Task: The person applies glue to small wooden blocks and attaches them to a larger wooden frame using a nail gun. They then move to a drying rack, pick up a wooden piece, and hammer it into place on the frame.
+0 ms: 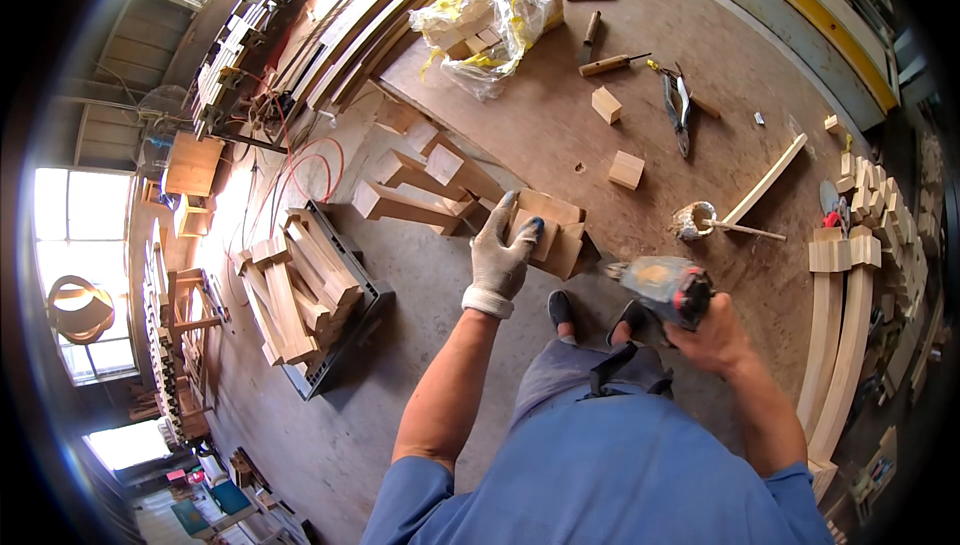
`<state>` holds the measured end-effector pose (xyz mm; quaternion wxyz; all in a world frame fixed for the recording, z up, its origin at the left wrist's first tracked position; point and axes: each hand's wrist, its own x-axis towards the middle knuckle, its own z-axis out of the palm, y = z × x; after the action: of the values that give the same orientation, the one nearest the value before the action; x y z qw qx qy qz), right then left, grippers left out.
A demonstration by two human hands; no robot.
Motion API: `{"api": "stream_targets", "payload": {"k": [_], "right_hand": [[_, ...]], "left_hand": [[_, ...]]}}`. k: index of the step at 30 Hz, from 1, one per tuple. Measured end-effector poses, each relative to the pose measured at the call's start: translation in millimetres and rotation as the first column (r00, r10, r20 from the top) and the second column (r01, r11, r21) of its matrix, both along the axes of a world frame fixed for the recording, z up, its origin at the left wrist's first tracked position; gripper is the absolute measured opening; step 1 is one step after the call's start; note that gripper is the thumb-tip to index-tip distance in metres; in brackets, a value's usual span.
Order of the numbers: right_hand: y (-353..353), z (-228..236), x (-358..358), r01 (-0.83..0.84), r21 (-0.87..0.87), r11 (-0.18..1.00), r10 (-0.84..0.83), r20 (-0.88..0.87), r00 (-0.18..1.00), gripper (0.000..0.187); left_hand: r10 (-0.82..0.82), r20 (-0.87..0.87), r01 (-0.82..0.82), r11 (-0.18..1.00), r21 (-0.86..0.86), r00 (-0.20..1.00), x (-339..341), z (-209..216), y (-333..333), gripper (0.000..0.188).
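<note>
My left hand (497, 263), in a pale work glove with dark fingertips, reaches over a cluster of wooden pieces (555, 213) at the workbench's near edge. Its index finger and thumb are spread apart. Whether the fingertips touch the wood I cannot tell. Bare and wrapped round the handle, my right hand (712, 337) grips a worn grey-and-red power drill (662, 288). The drill's tip points left, towards the wooden pieces and a little apart from them. Longer wooden legs (425, 185) stick out just left of the gloved hand.
On the brown workbench (620, 65) lie pliers (677, 115), chisel-like tools (605, 63), two small wooden blocks (626, 170), a crusted glue pot (693, 220) with a stick, and a plastic bag (490, 20). A pallet of wooden parts (300, 290) sits left; stacked timber (840, 345) stands right.
</note>
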<state>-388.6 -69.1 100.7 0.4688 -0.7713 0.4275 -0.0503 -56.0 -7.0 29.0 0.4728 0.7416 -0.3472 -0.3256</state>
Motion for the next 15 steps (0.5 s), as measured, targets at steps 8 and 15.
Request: {"api": "stream_targets", "payload": {"k": [8,15], "right_hand": [[-7,-75,-120,0.335,-0.318,0.887,-0.449,-0.430,0.783,0.045],[-7,-163,-184,0.234,-0.502,0.833,-0.526,-0.584,0.619,0.077]], "left_hand": [[-0.001,0.023,0.001,0.999,-0.040,1.000,0,-1,0,0.061],[-0.016,0.026,0.017,1.000,-0.016,1.000,1,-1,3,0.061]]}}
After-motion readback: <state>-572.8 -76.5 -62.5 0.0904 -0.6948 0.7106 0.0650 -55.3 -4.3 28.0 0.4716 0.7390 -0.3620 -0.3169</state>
